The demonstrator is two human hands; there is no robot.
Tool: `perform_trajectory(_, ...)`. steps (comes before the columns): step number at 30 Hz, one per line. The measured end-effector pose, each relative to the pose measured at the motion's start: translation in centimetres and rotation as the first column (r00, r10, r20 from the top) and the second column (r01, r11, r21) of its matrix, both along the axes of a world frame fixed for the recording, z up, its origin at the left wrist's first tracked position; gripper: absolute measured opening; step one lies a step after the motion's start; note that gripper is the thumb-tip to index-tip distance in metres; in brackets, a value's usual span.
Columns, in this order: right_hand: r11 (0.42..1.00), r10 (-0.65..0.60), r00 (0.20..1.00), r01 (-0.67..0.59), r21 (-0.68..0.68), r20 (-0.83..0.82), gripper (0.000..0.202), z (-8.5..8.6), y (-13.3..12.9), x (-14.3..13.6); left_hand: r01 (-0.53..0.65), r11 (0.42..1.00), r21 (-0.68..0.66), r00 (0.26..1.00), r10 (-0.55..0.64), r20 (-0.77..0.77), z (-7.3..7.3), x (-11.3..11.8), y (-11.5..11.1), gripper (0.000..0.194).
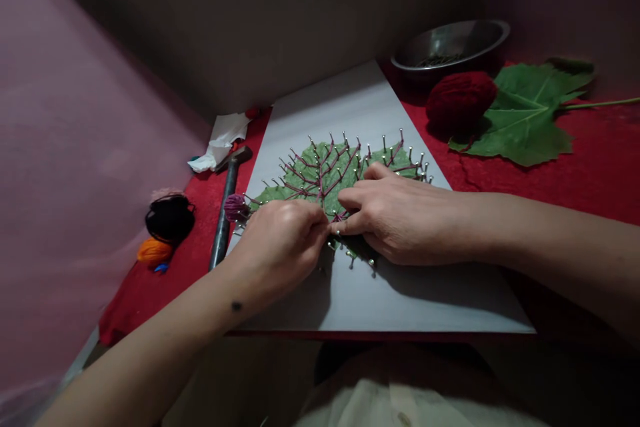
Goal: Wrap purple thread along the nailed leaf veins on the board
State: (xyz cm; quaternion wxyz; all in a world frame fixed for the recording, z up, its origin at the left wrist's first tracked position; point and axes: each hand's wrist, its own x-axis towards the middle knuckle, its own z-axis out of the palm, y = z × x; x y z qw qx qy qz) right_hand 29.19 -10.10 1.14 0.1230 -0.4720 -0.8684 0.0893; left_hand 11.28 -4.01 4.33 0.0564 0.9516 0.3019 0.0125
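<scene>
A green leaf [337, 183] lies on a white board [345, 90], ringed by several upright nails, with purple yarn [320, 180] strung in branching lines between them. My left hand [287, 237] is closed in a pinch near the leaf's lower middle; what its fingertips hold is too small to make out. My right hand [395, 213] rests over the leaf's right side, fingers apart, its index fingertip beside the left fingertips at a nail. A ball of purple yarn [235, 207] sits at the board's left edge, just beyond my left hand.
On the red cloth [600, 160], a hammer [227, 207], black yarn [170, 217], orange yarn [155, 251] and crumpled white paper [223, 137] lie left. A metal bowl [450, 43] of small dark pieces, dark red yarn [461, 100] and a loose leaf [530, 113] are right. Walls stand behind and left.
</scene>
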Motion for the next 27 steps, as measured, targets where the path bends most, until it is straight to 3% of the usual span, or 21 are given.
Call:
perform_trajectory(6, 1.0, -0.007, 1.0, 0.007, 0.012, -0.02, 0.028, 0.0, 0.0, 0.0, 0.113, 0.962, -0.247, 0.993, -0.1, 0.062, 0.8, -1.3, 1.4, 0.022)
perform_trajectory(12, 1.0, -0.01, 0.999, 0.011, 0.01, -0.044, 0.03, -0.1, -0.1, -0.1, 0.215, 0.962, -0.17, 0.976, -0.22, -0.008, 0.8, -1.8, 1.2, 0.025)
perform_trajectory(19, 1.0, 0.001, 0.998, 0.0, 0.026, -0.062, 0.032, -0.1, -0.1, 0.1, 0.392, 0.918, -0.064, 0.92, -0.392, 0.009, 0.3, -2.1, 1.9, 0.026)
perform_trajectory(27, 0.999, 0.013, 0.999, -0.011, 0.037, -0.051, 0.031, -0.3, -0.1, -0.2, 0.417, 0.891, -0.18, 0.907, -0.42, 0.023, 0.7, -2.2, 2.4, 0.026)
